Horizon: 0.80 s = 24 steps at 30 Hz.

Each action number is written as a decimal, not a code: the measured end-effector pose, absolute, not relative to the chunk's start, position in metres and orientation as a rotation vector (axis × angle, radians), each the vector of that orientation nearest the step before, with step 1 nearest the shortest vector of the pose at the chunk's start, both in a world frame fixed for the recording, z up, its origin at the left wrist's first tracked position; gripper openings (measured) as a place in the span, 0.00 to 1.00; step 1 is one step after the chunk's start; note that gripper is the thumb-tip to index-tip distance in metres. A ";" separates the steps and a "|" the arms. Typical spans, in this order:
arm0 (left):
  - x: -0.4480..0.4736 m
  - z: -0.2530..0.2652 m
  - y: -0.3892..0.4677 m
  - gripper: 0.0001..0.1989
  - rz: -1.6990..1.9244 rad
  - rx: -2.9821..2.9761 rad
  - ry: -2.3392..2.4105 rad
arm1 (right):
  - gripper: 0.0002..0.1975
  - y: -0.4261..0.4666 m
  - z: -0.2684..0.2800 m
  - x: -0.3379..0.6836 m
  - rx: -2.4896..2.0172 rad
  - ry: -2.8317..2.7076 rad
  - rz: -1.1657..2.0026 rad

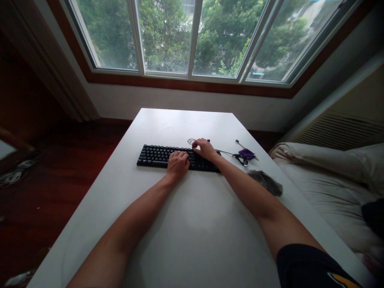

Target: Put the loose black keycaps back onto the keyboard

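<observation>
A black keyboard lies across the white table, its keys facing up. My left hand rests on the middle of it, fingers lying over the keys and holding nothing that I can see. At the keyboard's far edge, right of the left hand, my right hand has thumb and forefinger brought together in a pinch. Something small and dark is at those fingertips, too small to name. Just beyond them lies a thin wire loop. A small dark piece sits behind the right hand, which hides part of the keys.
Right of the keyboard are a coiled black cable, a purple cloth and a small brush-like stick. A grey cloth lies beside my right forearm. The white table stands between a window and a pale sofa.
</observation>
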<state>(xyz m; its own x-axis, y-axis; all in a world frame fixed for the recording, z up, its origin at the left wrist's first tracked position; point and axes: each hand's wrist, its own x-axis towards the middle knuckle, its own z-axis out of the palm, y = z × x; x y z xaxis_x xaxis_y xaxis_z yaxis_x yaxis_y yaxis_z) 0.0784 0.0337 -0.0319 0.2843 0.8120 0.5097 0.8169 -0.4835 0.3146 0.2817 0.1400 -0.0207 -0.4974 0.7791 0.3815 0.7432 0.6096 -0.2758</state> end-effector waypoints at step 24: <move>0.084 -0.033 0.032 0.10 -0.893 -2.622 -1.359 | 0.10 0.145 -0.011 0.276 -1.454 -2.273 0.386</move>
<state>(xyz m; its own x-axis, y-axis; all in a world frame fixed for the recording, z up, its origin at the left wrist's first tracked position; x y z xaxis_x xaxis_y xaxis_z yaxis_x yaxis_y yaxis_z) 0.0837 0.0318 -0.0331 0.4451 0.7316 0.5164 0.7643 -0.6109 0.2066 0.2758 0.1452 -0.0115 -0.3699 0.9089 0.1927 0.7944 0.4170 -0.4416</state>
